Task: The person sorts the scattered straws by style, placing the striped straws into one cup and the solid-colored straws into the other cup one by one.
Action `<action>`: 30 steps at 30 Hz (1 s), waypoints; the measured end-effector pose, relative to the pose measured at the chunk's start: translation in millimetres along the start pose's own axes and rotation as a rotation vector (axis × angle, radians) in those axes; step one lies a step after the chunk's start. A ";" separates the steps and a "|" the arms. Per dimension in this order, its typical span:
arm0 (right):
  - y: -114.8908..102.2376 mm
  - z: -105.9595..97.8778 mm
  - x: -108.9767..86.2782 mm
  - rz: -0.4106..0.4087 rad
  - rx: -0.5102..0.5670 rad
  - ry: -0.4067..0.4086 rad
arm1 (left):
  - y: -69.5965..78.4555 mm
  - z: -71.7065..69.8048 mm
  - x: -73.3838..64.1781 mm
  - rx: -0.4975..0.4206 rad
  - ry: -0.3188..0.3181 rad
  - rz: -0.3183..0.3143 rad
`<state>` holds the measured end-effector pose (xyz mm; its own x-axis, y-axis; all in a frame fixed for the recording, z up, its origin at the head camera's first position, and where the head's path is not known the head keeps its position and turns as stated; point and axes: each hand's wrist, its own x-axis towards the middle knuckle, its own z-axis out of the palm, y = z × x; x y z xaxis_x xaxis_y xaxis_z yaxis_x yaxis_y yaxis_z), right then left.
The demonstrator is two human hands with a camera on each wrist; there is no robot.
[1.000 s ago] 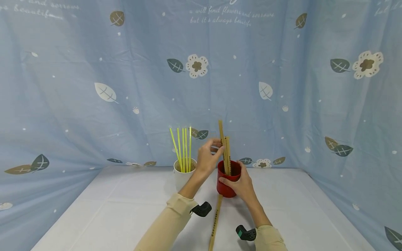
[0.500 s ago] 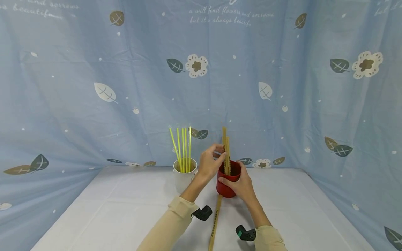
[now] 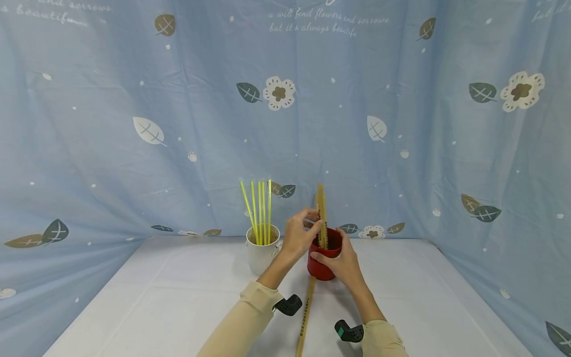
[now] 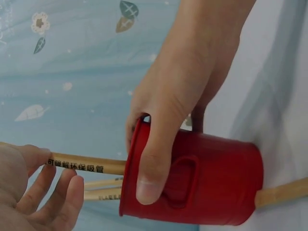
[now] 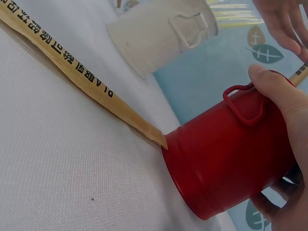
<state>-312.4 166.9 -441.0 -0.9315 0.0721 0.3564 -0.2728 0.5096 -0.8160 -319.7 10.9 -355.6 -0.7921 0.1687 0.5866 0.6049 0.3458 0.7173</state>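
Observation:
In the head view a red metal bucket (image 3: 317,270) stands upright on the white table, holding several straws in brown paper wrappers. My left hand (image 3: 296,238) pinches one paper-wrapped straw (image 4: 84,163) between thumb and fingertips, its lower end inside the bucket. Around the bucket's rim my right hand (image 3: 347,260) grips, the thumb on the near side and fingers behind. Another wrapped straw (image 3: 306,317) lies on the table in front, its far end at the bucket's base. The right wrist view shows printed characters on that wrapper (image 5: 72,72).
Left of the red bucket stands a white bucket (image 3: 259,260), with several yellow-green straws (image 3: 260,213) upright in it. A blue printed curtain (image 3: 200,124) hangs behind the table. Each wrist carries a black camera (image 3: 289,305).
My left hand has lowered the wrapped straw into the red bucket, so its top sits lower and nearer the others. The right hand keeps its grip on the bucket.

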 end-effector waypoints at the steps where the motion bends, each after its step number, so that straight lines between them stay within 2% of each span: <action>1: 0.0 0.3 -0.1 -0.004 0.002 -0.001 | -0.5 0.4 -0.3 0.001 0.000 0.000; 11: -0.3 1.2 -1.8 -0.016 0.012 0.003 | -10.5 6.3 -6.8 -0.020 -0.021 -0.042; 30: 0.6 0.8 -0.2 -0.020 -0.003 0.013 | -20.7 12.5 -8.4 -0.015 -0.048 -0.049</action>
<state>-312.6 166.5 -442.0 -0.9226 0.0728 0.3787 -0.2910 0.5132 -0.8074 -326.6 13.8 -380.2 -0.8235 0.1964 0.5322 0.5663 0.3407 0.7505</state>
